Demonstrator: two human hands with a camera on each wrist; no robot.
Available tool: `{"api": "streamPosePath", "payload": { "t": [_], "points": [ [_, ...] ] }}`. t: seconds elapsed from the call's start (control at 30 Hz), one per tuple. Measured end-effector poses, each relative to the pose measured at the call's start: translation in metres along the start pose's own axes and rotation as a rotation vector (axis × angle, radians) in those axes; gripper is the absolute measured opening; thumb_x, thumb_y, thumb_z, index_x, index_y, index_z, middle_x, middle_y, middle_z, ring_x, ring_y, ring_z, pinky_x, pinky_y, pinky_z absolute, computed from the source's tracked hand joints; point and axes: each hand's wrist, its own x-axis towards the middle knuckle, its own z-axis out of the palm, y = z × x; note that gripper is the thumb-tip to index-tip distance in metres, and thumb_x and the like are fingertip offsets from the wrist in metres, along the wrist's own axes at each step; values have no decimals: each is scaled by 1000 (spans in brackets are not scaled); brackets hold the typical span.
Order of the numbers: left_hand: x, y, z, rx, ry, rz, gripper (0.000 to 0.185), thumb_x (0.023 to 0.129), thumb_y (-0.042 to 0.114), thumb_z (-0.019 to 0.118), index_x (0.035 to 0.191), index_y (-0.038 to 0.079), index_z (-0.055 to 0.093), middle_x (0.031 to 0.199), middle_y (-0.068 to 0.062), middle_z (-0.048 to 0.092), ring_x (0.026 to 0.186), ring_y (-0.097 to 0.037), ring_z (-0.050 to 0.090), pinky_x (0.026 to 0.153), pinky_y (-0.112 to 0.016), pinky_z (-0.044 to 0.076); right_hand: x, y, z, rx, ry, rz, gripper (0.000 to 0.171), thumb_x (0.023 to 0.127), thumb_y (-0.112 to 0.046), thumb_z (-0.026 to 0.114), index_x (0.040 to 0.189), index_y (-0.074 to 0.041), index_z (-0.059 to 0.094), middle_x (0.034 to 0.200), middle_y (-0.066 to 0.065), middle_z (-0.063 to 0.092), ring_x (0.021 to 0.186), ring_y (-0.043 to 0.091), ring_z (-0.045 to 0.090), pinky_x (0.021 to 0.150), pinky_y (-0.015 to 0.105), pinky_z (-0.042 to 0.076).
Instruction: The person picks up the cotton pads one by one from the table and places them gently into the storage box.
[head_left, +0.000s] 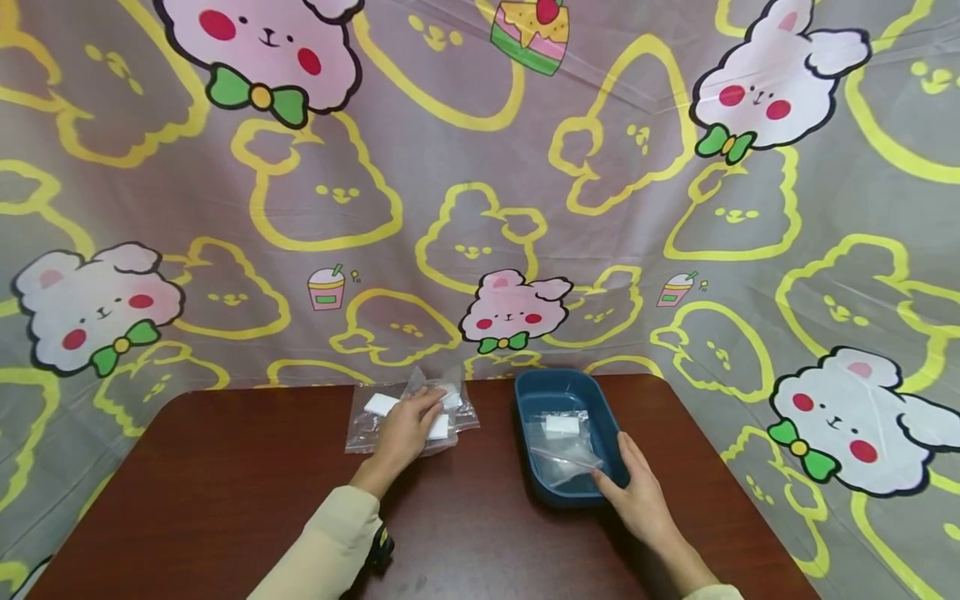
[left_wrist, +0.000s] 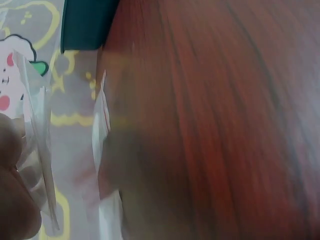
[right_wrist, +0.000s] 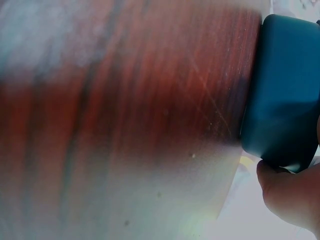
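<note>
Pale sleeve point(head_left: 322, 542) nearest, head view. Your left grip point(head_left: 405, 429) sits over clear bags point(head_left: 363, 433), left of the blue bin point(head_left: 555, 396) on the tabletop point(head_left: 225, 467). Your right grip point(head_left: 641, 492), curled, holds the bin's right rim; another bag point(head_left: 566, 458) lies inside with a white block point(head_left: 562, 427). Left wrist view: your left grip, closed to a pinch, holds one raised bag point(left_wrist: 42, 130). Right wrist view: your right grip touches the bin's outer corner.

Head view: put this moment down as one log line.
left hand pinches clear bag | right hand grips blue bin | bagged white piece inside blue bin | other bags on table
</note>
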Motion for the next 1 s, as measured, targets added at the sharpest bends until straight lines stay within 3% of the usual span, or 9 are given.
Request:
{"api": "streamPosePath", "payload": {
  "t": [0.27, 0.57, 1.0],
  "points": [
    [11, 26, 18, 29, -33, 63, 28, 98, 18, 66, 125, 13, 73, 128, -17, 66, 122, -42, 59, 101, -59, 45, 3, -1, -3, -6, 2, 2, 83, 93, -24, 75, 151, 14, 29, 157, 33, 26, 144, 48, 26, 113, 64, 26],
    [24, 62, 38, -23, -102, 145, 31, 101, 19, 63, 131, 12, 69, 131, -4, 67, 131, -29, 54, 115, -48, 35, 4, -3, -4, 2, 10, -1, 83, 92, -24, 75, 151, 13, 29, 157, 32, 26, 144, 48, 26, 113, 63, 27],
    [34, 98, 68, -73, -181, 120, 33, 102, 23, 61, 134, 18, 67, 134, -4, 64, 135, -26, 51, 117, -45, 32, -2, -1, -1, 18, -11, 32, 85, 92, -27, 75, 152, 12, 28, 158, 32, 25, 145, 48, 24, 113, 64, 26]
  ]
}}
